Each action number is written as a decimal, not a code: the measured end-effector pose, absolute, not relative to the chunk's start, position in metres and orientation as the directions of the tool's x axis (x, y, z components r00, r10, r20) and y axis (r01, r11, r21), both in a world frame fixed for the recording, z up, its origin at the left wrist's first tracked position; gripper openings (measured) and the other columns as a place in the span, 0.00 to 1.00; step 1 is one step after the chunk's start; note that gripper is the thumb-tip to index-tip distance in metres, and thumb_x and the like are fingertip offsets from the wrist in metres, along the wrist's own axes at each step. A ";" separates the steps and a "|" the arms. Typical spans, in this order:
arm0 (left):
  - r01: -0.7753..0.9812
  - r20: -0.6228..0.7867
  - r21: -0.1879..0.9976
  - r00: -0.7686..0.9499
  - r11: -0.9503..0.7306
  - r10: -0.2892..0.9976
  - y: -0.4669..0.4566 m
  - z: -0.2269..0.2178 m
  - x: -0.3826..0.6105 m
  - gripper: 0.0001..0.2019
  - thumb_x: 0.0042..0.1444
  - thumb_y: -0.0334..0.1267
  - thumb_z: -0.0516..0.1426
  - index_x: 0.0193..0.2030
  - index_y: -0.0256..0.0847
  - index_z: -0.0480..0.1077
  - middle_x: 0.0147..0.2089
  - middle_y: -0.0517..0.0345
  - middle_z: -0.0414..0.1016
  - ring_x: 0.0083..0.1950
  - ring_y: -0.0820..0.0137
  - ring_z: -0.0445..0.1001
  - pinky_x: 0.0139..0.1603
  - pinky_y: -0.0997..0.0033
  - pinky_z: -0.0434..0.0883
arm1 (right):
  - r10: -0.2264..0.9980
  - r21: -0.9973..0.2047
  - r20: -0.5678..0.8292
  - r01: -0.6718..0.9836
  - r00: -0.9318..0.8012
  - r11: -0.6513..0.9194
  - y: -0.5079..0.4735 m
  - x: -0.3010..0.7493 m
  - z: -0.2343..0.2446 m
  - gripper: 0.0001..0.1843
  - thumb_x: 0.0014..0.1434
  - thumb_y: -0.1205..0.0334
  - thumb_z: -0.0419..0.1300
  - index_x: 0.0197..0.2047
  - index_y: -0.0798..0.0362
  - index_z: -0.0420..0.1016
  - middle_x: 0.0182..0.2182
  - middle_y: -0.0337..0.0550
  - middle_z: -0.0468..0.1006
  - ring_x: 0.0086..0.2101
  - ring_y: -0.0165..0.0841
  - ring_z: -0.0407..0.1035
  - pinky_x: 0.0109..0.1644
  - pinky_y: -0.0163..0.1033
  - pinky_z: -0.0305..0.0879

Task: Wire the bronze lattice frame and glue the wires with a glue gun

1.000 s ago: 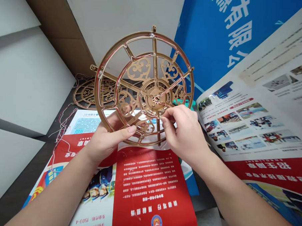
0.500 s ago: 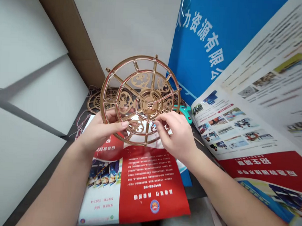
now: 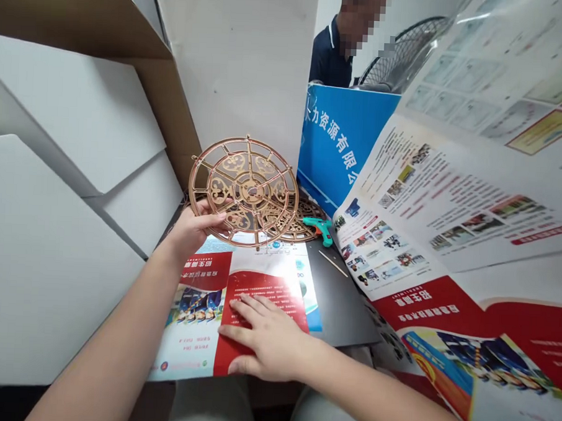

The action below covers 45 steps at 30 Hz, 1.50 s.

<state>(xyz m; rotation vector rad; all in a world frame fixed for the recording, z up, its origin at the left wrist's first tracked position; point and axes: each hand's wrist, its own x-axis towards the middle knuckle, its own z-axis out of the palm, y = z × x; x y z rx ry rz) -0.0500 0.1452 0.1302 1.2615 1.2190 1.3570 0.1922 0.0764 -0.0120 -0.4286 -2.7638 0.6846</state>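
held up, laid flat

over at the left, the left hand [image 3: 192,230] grips a gold fretwork wheel [image 3: 243,191] by its lower rim, just in front of a second wheel [image 3: 303,220] lying flat — a teal glue gun [image 3: 318,229] sits beside that — while the open right hand [image 3: 267,338] rests, fingers spread, on a red leaflet [image 3: 264,294].

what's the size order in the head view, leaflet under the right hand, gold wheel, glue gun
Largest to smallest: red-and-white leaflet, gold fretwork wheel, teal glue gun. The wheel is raised nearer the camera, so its rank against the leaflet is unsure.
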 end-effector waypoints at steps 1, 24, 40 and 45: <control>0.005 0.114 0.993 -0.100 -0.114 0.988 0.138 0.130 -0.048 0.38 0.44 0.43 0.71 0.62 0.33 0.69 0.39 0.50 0.79 0.32 0.69 0.79 0.35 0.73 0.81 | 0.342 -0.478 0.185 0.219 -0.921 0.850 0.078 0.192 -0.011 0.41 0.68 0.29 0.45 0.75 0.42 0.60 0.76 0.53 0.48 0.75 0.53 0.43 0.78 0.61 0.41; -0.437 -0.219 0.896 -0.276 0.081 0.936 -0.019 0.032 0.003 0.25 0.49 0.34 0.69 0.54 0.40 0.69 0.53 0.52 0.78 0.42 0.68 0.82 0.41 0.70 0.83 | 0.260 -0.174 0.718 0.195 -0.645 0.965 0.038 0.232 -0.039 0.08 0.67 0.64 0.59 0.45 0.53 0.79 0.37 0.44 0.81 0.38 0.33 0.72 0.45 0.41 0.67; -0.431 -0.370 0.866 -0.217 0.251 0.903 -0.006 0.023 0.002 0.25 0.51 0.35 0.68 0.55 0.40 0.68 0.56 0.49 0.76 0.48 0.64 0.82 0.49 0.61 0.85 | 0.495 -0.208 0.368 0.449 -0.787 0.869 0.039 0.277 -0.040 0.31 0.69 0.47 0.58 0.72 0.47 0.65 0.68 0.51 0.67 0.65 0.47 0.65 0.69 0.63 0.65; -0.475 -0.468 0.813 -0.190 0.336 0.863 0.000 0.029 0.000 0.24 0.53 0.35 0.67 0.56 0.41 0.68 0.56 0.50 0.75 0.46 0.69 0.81 0.47 0.67 0.84 | 0.443 -0.360 0.546 0.279 -0.711 0.890 0.042 0.289 -0.034 0.18 0.65 0.65 0.63 0.58 0.52 0.75 0.57 0.49 0.78 0.58 0.40 0.71 0.64 0.54 0.69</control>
